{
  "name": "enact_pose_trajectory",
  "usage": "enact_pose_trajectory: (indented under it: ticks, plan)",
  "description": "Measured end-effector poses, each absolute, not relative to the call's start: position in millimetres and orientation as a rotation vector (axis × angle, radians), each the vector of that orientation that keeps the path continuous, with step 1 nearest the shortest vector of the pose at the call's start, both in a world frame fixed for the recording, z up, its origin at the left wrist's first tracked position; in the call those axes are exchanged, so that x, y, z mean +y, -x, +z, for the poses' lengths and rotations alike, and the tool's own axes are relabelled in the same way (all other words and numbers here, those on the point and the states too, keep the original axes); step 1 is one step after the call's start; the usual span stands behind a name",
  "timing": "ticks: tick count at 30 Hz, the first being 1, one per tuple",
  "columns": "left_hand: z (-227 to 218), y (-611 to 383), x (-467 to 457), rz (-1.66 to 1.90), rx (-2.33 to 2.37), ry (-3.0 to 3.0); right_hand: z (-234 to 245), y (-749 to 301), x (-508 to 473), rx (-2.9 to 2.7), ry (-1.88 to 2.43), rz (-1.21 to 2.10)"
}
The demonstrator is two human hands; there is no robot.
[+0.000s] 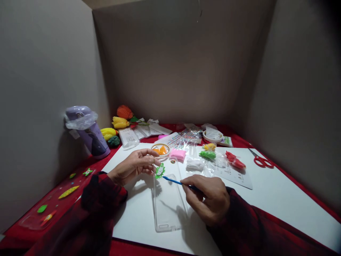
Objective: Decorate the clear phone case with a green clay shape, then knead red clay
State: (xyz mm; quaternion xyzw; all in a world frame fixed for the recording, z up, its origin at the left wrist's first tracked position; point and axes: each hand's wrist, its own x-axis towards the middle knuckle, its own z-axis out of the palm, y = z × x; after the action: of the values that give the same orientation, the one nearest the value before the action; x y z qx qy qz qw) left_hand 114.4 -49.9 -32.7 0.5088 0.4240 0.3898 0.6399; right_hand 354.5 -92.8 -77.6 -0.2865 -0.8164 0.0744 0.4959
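Observation:
My left hand [137, 165] grips the upper left edge of a clear phone case [169, 206], thumb and fingers closed at its corner. The case appears tilted, its upper end raised off the white board. A green clay piece with a white centre [160, 170] sits near the case's upper left, and a small round decoration [173, 161] is at its upper right. In my right hand [207, 197] is a thin blue modelling tool [173, 180], pinched like a pen. Its tip is at the green piece's lower edge; whether it touches I cannot tell.
Bagged white clay [195, 164], green clay [207, 155], red clay [236, 160] and pink clay [178, 154] lie beyond the case. Red scissors [262, 161] rest at right. A purple bottle [92, 137] stands left, near a clear sheet with clay shapes [68, 192].

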Motion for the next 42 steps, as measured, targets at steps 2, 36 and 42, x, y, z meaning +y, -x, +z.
enact_pose_trajectory:
  ticks: [2,36,42]
  plan:
    - [-32.0,-114.9,-50.5,0.895,0.959,-1.160,-77.7,-355.0,-92.8,-1.985,0.702,0.184]
    - [-29.9,-115.7,-50.2,0.885,0.994,-1.141,-77.8,-356.5,-93.5,-2.047,0.676,0.166]
    - [-33.7,-113.7,-48.8,0.885,0.971,-1.164,-80.0,-358.8,-92.7,-2.072,0.705,0.177]
